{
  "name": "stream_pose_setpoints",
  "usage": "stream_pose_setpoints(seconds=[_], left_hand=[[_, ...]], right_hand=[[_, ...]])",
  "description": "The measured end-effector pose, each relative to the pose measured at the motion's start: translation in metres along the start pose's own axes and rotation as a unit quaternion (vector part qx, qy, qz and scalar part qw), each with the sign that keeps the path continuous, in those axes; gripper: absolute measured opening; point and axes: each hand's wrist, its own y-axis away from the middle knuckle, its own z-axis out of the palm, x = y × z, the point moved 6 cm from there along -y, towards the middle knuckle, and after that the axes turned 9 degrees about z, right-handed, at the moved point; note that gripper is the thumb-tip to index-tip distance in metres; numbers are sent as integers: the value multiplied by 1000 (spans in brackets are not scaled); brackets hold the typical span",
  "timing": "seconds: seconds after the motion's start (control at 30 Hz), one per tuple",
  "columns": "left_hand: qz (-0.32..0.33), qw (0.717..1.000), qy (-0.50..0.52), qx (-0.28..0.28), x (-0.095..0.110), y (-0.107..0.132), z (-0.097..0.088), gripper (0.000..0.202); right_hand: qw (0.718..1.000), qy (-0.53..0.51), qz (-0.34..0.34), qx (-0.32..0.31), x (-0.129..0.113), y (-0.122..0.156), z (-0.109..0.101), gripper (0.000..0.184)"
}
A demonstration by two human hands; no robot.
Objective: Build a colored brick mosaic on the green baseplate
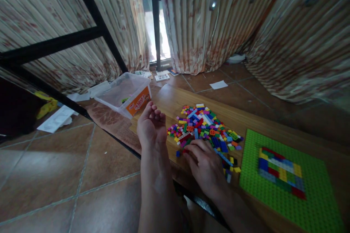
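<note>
My left hand [152, 127] is held palm up over the near edge of the wooden table, its fingers loosely curled and the palm bare. Left of the brick pile, my right hand [204, 164] has its thumb and fingertips closed on a small red brick [185, 151]. A blue brick [178, 153] lies just beside those fingertips. Beyond the right hand spreads a loose pile of mixed toy bricks [201, 122] in several colours. To the right, a green baseplate [250, 160] carries a flat rectangle of coloured bricks [281, 171].
A clear plastic box [115, 100] with an orange label stands at the table's far left, a little green inside it. Black metal bars [105, 40] cross the left side. Papers [218, 85] lie on the tiled floor [54, 174] near striped curtains [191, 25].
</note>
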Motion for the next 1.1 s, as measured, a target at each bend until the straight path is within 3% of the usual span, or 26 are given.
stream_pose_setpoints(seconds=[0.1, 0.2, 0.4, 0.47, 0.53, 0.6, 0.67, 0.7, 0.77, 0.83, 0.9, 1.1], left_hand=[[-8, 1000, 3, 2, -2, 2, 2, 13], [-16, 1000, -5, 4, -5, 2, 4, 12], [-33, 997, -56, -36, -24, 10, 18, 8], [-44, 989, -109, -87, -39, 23, 27, 4], [-74, 958, -202, -192, -61, 42, 39, 10], [-136, 881, -304, -335, -89, 71, 49, 21], [-206, 796, -357, -444, -112, 101, 52, 28], [-236, 759, -366, -484, -120, 114, 52, 29], [-279, 711, -362, -534, -129, 133, 52, 30], [-298, 698, -343, -554, -132, 142, 52, 30], [-305, 702, -325, -556, -135, 145, 52, 30], [-303, 723, -298, -544, -149, 151, 51, 27]], right_hand=[[991, -74, 110, 32, 23, 8, -26, 12], [962, -153, 222, 51, 48, 24, -53, 17], [888, -321, 320, 75, 88, 47, -81, 23], [880, -350, 309, 84, 95, 48, -87, 21], [890, -350, 274, 103, 97, 48, -96, 18], [913, -312, 227, 135, 95, 48, -108, 14], [939, -240, 174, 173, 90, 49, -121, 9], [948, -202, 150, 195, 88, 50, -126, 9], [955, -139, 105, 241, 84, 54, -134, 12], [953, -95, 70, 277, 83, 58, -138, 18], [953, -50, 44, 295, 81, 60, -138, 22], [959, -20, 36, 282, 79, 60, -134, 19]])
